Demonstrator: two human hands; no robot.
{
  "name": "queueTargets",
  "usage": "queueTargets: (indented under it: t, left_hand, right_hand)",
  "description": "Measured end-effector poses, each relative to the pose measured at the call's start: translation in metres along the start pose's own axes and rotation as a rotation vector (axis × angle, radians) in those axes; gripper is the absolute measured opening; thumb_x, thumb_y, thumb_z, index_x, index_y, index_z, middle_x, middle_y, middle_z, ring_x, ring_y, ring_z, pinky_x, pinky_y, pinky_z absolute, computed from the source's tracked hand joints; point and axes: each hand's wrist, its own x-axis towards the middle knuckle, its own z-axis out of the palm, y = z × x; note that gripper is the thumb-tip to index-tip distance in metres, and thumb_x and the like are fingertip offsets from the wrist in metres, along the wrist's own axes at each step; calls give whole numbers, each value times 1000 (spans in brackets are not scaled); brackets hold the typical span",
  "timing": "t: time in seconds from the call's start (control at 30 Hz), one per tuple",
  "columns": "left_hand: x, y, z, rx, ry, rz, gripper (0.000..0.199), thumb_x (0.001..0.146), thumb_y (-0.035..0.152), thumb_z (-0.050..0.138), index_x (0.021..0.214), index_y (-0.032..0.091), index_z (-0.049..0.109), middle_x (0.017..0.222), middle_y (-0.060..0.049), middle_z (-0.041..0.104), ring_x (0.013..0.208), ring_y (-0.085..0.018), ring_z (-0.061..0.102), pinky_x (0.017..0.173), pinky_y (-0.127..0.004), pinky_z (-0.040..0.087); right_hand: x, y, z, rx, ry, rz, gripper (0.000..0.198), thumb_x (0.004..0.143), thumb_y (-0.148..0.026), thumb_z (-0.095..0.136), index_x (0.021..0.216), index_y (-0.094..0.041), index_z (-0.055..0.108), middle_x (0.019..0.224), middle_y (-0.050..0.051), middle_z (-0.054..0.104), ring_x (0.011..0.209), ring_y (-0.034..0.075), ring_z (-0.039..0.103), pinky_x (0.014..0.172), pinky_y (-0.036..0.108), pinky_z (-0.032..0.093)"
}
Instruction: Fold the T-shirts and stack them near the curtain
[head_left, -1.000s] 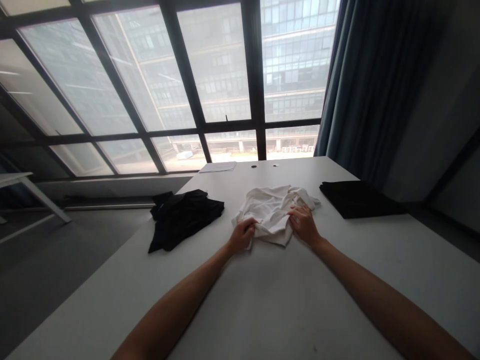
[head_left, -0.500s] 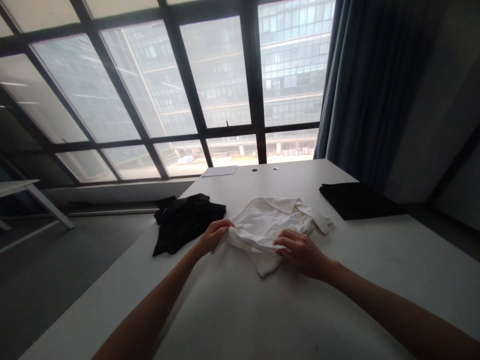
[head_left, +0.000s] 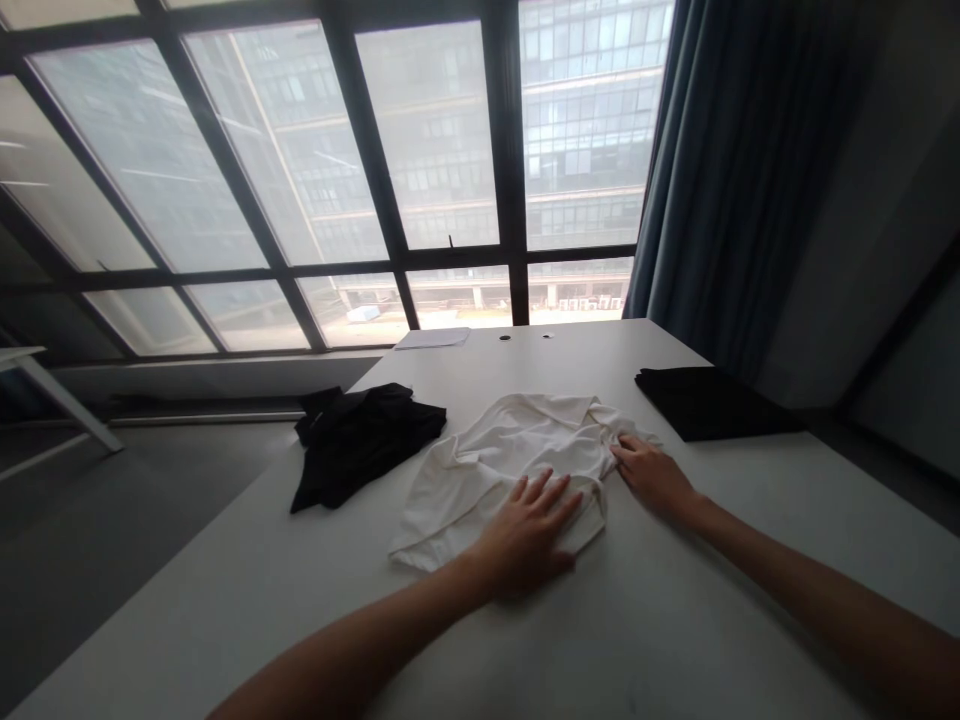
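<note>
A rumpled white garment, perhaps a shirt, lies spread on the white table. My left hand rests on its near part, with the fingers spread and nothing gripped. At the garment's right side, my right hand has its fingers closed on the bunched cloth. The garment's near left corner reaches out flat toward the left edge of the table. Part of the cloth is hidden under my left hand.
A crumpled black garment lies left of the white one. Folded black cloth is at the table's right edge. White paper lies at the far end, before the windows. A dark blue curtain hangs at the right.
My left hand has let go of the garment's left edge and moved right onto the cloth. My right hand has shifted right to its side. The near left part now lies spread out.
</note>
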Motion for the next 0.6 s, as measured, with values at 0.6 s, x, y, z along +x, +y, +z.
queueTargets:
  t: [0.6]
  left_hand:
    - [0,-1,20,-248,349,226,23,107,20,35,100,19,57,100,-9,77,102,-18,74,106,-37,51]
  right_hand:
    - [169,38,7,-28,-65,228,40,99,-14,38,111,-11,75,122,19,72,110,27,68,95,33,48]
